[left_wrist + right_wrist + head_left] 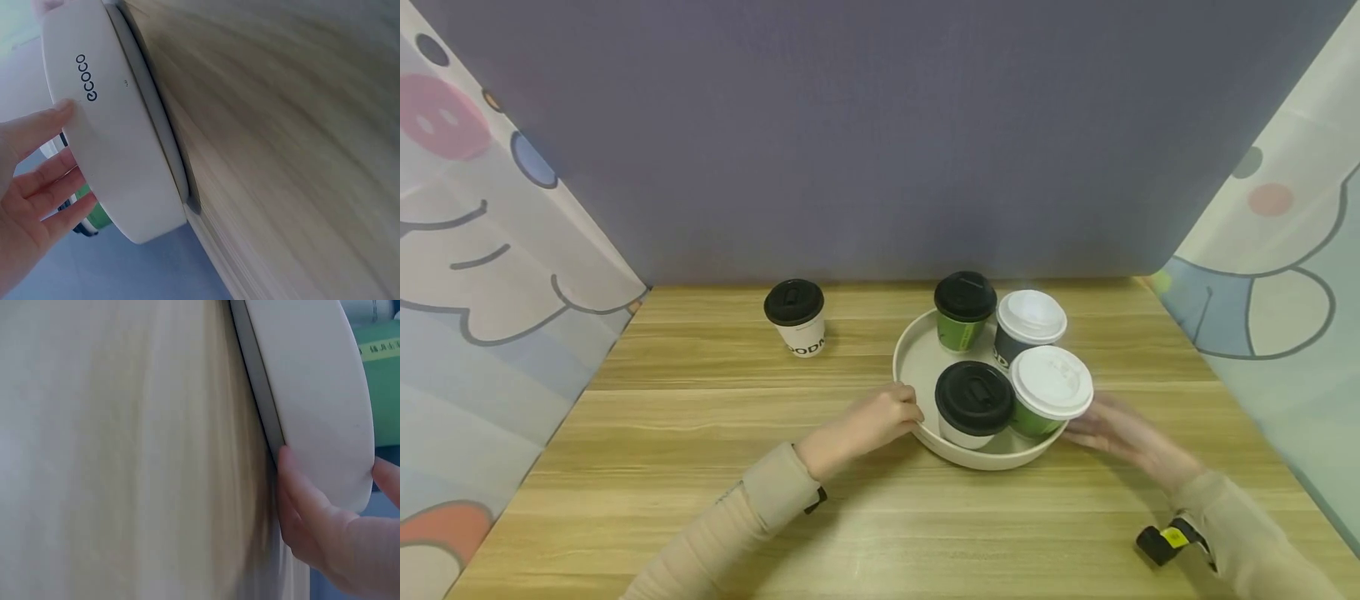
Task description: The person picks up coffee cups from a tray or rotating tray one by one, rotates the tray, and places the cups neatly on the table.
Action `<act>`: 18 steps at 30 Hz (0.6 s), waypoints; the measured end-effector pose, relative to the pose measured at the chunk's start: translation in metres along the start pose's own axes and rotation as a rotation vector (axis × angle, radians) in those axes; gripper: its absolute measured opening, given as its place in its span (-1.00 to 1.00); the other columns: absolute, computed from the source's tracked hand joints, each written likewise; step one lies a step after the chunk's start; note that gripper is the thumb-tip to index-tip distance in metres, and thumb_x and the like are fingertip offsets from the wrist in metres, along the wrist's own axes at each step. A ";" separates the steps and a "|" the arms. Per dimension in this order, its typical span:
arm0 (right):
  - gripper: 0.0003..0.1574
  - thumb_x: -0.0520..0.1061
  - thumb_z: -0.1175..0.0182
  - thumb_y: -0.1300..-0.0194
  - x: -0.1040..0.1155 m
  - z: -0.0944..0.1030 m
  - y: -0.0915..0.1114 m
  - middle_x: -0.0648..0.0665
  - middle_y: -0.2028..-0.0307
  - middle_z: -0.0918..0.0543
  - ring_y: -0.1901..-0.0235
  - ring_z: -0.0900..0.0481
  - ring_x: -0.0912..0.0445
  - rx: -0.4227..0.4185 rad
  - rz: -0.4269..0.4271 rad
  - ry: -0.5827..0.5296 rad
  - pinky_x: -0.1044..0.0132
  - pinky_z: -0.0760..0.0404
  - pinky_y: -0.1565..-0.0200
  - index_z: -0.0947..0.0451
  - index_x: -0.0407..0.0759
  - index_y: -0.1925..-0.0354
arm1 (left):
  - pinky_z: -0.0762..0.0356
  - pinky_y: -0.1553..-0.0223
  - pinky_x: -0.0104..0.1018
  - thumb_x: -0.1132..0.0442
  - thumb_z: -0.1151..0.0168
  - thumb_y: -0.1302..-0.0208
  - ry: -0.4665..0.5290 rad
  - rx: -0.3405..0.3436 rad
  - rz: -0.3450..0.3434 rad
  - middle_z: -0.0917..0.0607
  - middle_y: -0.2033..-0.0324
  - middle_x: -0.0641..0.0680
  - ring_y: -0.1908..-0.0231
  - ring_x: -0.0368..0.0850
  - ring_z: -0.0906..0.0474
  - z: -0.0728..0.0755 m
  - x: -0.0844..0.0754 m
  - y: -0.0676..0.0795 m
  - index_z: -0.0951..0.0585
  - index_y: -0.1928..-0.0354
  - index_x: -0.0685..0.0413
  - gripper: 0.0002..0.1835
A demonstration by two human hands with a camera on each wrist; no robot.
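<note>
A round white tray (985,460) stands on the table with lidded paper cups in it. Inside are a green cup with a black lid (958,329), a dark cup with a white lid (1032,317), a green cup with a white lid (1051,383) and a white cup with a black lid (974,400). At the tray's left side my left hand (883,417) grips the rim, its thumb on the outer wall beside the "ecoco" print. My right hand (1120,429) holds the opposite side, fingers low on the wall and thumb at the rim.
Left of the tray, towards the back, another white cup with a black lid (805,337) stands upright on the wooden table (700,433). A grey panel (880,150) rises along the table's back edge. Printed cartoon curtains (497,250) hang at both sides.
</note>
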State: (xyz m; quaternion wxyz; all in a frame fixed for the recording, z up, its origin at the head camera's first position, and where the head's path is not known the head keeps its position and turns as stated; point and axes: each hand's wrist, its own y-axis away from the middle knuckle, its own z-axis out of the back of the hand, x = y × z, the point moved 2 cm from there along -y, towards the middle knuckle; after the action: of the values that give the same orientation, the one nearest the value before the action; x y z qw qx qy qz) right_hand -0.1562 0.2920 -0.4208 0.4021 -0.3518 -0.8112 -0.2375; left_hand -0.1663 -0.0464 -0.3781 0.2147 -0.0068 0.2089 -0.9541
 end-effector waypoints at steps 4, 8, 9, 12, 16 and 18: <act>-0.53 -0.30 0.38 -0.38 -0.008 -0.003 0.002 -0.12 0.07 -0.55 0.05 -0.50 0.01 -0.019 0.020 -0.029 0.20 -0.41 -0.03 -0.43 0.00 0.04 | -0.40 0.37 -0.54 0.32 -0.30 0.05 0.033 -0.009 0.012 -0.51 0.51 -0.03 0.45 -0.21 -0.43 0.001 0.005 0.001 -0.67 0.47 0.08 -0.96; -0.57 -0.31 0.32 -0.37 -0.012 -0.010 0.005 -0.13 0.08 -0.55 0.04 -0.50 0.01 -0.059 0.028 -0.030 0.19 -0.39 -0.04 -0.33 -0.07 -0.08 | -0.42 0.35 -0.56 0.34 -0.30 0.04 0.067 0.030 0.037 -0.52 0.49 -0.02 0.44 -0.22 -0.45 0.004 0.009 0.001 -0.67 0.45 0.10 -0.95; -0.58 -0.32 0.31 -0.37 -0.013 -0.011 0.006 -0.13 0.08 -0.55 0.04 -0.49 0.01 -0.060 0.030 -0.036 0.18 -0.38 -0.05 -0.33 -0.09 -0.08 | -0.42 0.35 -0.57 0.34 -0.30 0.04 0.075 0.040 0.042 -0.52 0.49 -0.02 0.44 -0.23 -0.46 0.005 0.011 0.001 -0.67 0.45 0.11 -0.94; -0.59 -0.30 0.30 -0.37 -0.014 -0.018 0.008 -0.14 0.09 -0.55 0.04 -0.49 0.02 -0.095 0.028 -0.024 0.18 -0.37 -0.05 -0.21 -0.13 -0.14 | -0.43 0.34 -0.57 0.34 -0.31 0.07 0.094 0.065 0.057 -0.52 0.48 -0.02 0.44 -0.22 -0.48 0.005 0.016 0.000 -0.66 0.45 0.12 -0.93; -0.35 -0.27 0.27 -0.37 -0.018 -0.025 0.009 -0.11 0.11 -0.56 0.05 -0.50 0.05 -0.163 0.011 0.021 0.18 -0.37 -0.05 0.31 -0.33 -0.31 | -0.43 0.33 -0.56 0.35 -0.30 0.07 0.125 0.118 0.086 -0.55 0.46 -0.01 0.42 -0.21 -0.50 0.006 0.023 -0.002 -0.66 0.45 0.12 -0.92; -0.17 -0.26 0.24 -0.36 -0.020 -0.028 0.009 -0.10 0.13 -0.56 0.06 -0.50 0.06 -0.199 0.000 0.042 0.18 -0.37 -0.06 0.63 -0.47 -0.22 | -0.44 0.32 -0.55 0.36 -0.29 0.06 0.143 0.146 0.099 -0.56 0.44 0.00 0.41 -0.20 -0.51 0.007 0.026 -0.003 -0.66 0.43 0.13 -0.92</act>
State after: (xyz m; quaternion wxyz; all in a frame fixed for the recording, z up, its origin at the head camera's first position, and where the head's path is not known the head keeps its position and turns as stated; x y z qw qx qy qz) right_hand -0.1275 0.2717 -0.4207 0.3820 -0.3849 -0.7751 -0.3242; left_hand -0.1906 -0.0571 -0.3727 0.2458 0.0869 0.1538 -0.9531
